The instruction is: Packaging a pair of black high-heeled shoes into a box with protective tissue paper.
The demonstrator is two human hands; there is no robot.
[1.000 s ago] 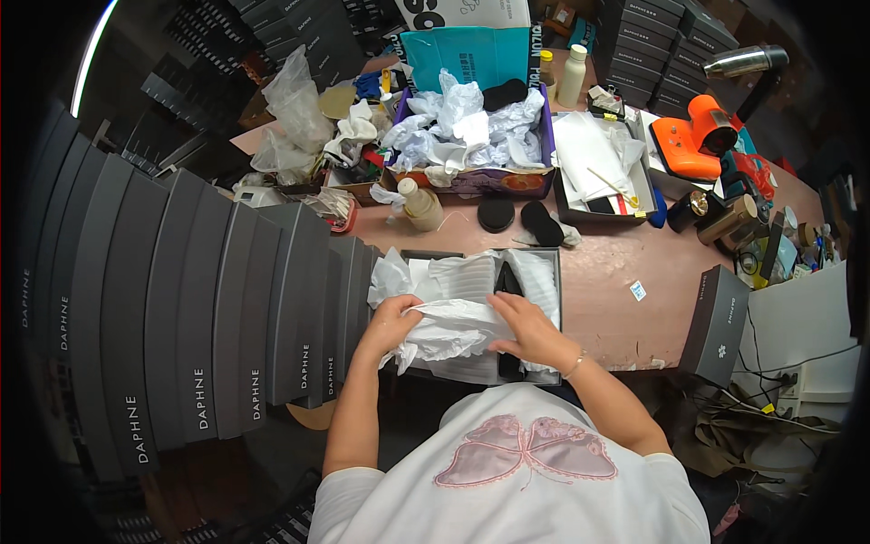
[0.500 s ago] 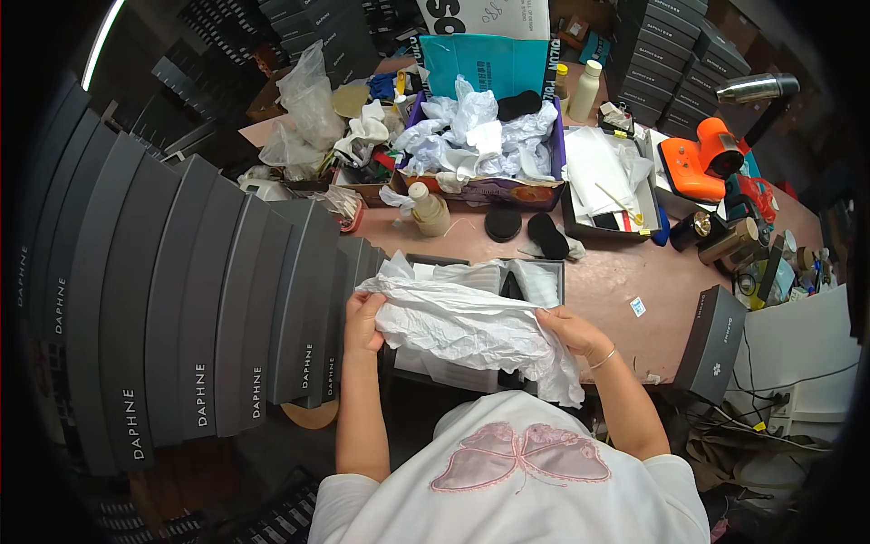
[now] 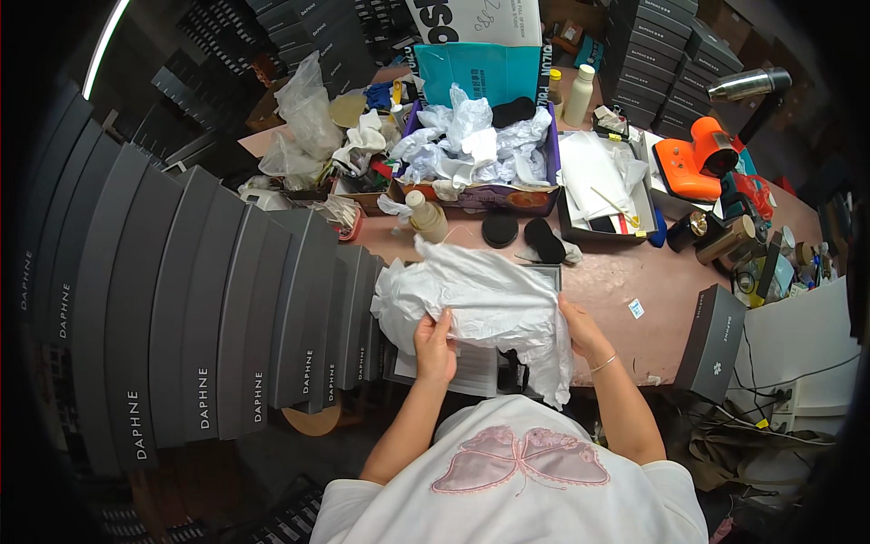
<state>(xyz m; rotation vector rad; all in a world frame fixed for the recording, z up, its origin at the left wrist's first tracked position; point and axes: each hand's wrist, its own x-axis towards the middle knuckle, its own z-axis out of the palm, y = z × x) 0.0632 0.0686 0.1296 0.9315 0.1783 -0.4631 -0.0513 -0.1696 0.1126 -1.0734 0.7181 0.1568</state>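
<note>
A crumpled sheet of white tissue paper [image 3: 485,295] hangs between my two hands, over an open grey shoebox [image 3: 467,376] at the table's front edge. My left hand [image 3: 436,347] pinches the sheet near its lower middle, thumb on top. At the sheet's right end my right hand [image 3: 582,328] grips it, with the fingertips partly behind the paper. Inside the box, white wrapping and a black item [image 3: 513,370] show below the sheet; the paper covers the rest.
Stacked dark grey shoeboxes [image 3: 204,308] rise close on my left. Beyond the sheet stand a cream bottle [image 3: 426,218], a round black pad [image 3: 499,230] and a purple carton [image 3: 555,154] full of crumpled tissue. A dark box lid [image 3: 711,340] leans at the table's right.
My left hand has moved right and inward along the tissue paper, taking hold nearer its middle. The sheet's left part now droops freely. My right hand stays almost in place.
</note>
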